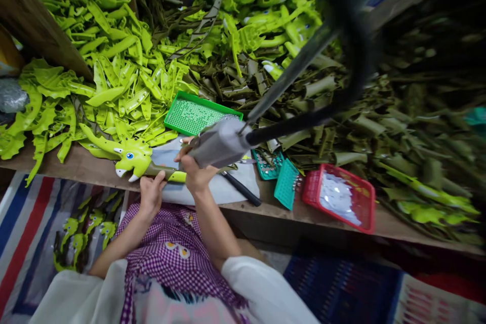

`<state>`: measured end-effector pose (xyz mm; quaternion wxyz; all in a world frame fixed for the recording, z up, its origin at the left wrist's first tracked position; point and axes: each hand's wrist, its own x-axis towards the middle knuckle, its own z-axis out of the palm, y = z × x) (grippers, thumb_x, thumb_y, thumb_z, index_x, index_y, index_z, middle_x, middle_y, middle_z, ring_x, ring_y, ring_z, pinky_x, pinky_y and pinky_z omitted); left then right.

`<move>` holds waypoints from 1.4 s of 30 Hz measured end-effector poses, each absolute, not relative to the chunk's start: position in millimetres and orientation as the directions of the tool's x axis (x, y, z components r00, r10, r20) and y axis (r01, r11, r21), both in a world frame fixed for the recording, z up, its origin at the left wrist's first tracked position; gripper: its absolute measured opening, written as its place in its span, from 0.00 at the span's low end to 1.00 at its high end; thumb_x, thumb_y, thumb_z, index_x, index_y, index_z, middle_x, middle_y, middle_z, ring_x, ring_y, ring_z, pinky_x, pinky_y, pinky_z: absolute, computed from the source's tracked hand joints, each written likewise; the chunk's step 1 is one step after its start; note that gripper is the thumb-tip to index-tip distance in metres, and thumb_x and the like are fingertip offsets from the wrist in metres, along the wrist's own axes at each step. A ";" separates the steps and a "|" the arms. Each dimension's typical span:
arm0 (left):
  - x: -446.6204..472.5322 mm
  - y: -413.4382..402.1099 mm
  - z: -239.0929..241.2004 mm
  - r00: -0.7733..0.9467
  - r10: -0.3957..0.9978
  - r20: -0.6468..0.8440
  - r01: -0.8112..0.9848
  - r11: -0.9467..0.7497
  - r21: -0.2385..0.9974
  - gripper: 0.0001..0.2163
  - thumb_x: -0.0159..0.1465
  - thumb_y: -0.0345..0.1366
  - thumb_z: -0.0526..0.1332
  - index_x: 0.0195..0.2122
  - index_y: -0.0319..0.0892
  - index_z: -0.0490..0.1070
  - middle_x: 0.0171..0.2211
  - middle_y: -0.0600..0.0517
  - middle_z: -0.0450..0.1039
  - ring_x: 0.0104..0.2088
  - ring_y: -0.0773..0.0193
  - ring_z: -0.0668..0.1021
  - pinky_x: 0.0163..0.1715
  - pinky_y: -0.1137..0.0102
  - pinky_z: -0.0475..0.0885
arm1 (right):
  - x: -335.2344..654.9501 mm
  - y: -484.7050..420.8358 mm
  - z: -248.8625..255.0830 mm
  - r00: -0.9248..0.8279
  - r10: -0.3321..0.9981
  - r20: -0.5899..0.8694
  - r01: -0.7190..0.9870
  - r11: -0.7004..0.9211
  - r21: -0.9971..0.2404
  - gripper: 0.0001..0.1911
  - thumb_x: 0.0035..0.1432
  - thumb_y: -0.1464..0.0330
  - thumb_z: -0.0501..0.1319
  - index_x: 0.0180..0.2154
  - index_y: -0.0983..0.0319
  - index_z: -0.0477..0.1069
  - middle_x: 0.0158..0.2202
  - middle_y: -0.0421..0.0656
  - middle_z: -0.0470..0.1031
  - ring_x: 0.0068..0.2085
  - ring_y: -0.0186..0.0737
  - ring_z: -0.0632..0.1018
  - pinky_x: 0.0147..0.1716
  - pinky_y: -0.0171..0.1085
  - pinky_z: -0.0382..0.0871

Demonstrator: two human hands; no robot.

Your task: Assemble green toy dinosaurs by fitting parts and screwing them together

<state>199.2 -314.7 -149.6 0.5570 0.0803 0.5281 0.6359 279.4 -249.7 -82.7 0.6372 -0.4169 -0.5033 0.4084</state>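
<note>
A lime-green plastic dinosaur-head toy (137, 158) with a blue eye and white horn tips lies near the bench's front edge, its dark olive handle pointing right. My left hand (152, 192) is closed round the lower side of that handle, thumb on top. Wrapped in my right hand (195, 172) is a grey hanging electric screwdriver (218, 144), its cable and a rod running up to the upper right. The screwdriver's tip is over the toy's handle, but my fingers hide whether it touches. A white cloth (212, 191) is spread under the work.
Green trays hold small metal parts (193, 114); teal trays (286, 184) and a red basket (337, 197) of white pieces stand to the right. A black-handled tool (243, 190) lies on the cloth. Heaps of lime parts (121, 61) and olive parts (322, 111) crowd the bench. Finished-looking toys (85, 228) lie lower left.
</note>
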 end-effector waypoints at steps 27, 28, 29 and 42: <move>85.2 -402.9 -61.7 0.047 0.975 -0.217 0.565 0.153 0.811 0.31 0.44 0.40 0.74 0.52 0.48 0.74 0.53 0.47 0.73 0.54 0.44 0.74 0.55 0.60 0.66 | 354.7 -333.0 -103.4 -0.682 0.496 0.538 0.522 0.845 -0.118 0.21 0.61 0.67 0.56 0.16 0.60 0.65 0.13 0.38 0.65 0.19 0.32 0.64 0.23 0.38 0.51; 80.9 -399.4 -72.2 0.075 0.939 -0.335 0.561 0.238 0.793 0.30 0.44 0.42 0.74 0.50 0.47 0.75 0.50 0.47 0.75 0.51 0.44 0.76 0.53 0.60 0.68 | 352.1 -328.8 -105.5 -0.708 0.465 0.531 0.472 0.871 -0.134 0.19 0.61 0.67 0.56 0.18 0.60 0.67 0.15 0.38 0.67 0.20 0.33 0.65 0.23 0.37 0.53; 76.0 -399.7 -83.7 0.091 0.894 -0.439 0.557 0.320 0.766 0.28 0.44 0.44 0.73 0.48 0.45 0.76 0.47 0.47 0.77 0.48 0.44 0.77 0.50 0.61 0.69 | 353.5 -325.3 -108.1 -0.723 0.446 0.528 0.427 0.889 -0.166 0.16 0.61 0.66 0.56 0.21 0.59 0.70 0.17 0.39 0.69 0.22 0.33 0.68 0.25 0.37 0.56; 45.5 -429.6 -130.5 0.004 0.619 -0.785 0.069 0.783 0.618 0.28 0.49 0.54 0.68 0.43 0.36 0.76 0.37 0.43 0.80 0.38 0.51 0.80 0.37 0.67 0.72 | 416.8 -279.0 -165.3 -0.134 0.983 0.124 0.984 0.147 -0.104 0.17 0.66 0.62 0.48 0.42 0.66 0.70 0.41 0.54 0.75 0.40 0.47 0.72 0.36 0.40 0.57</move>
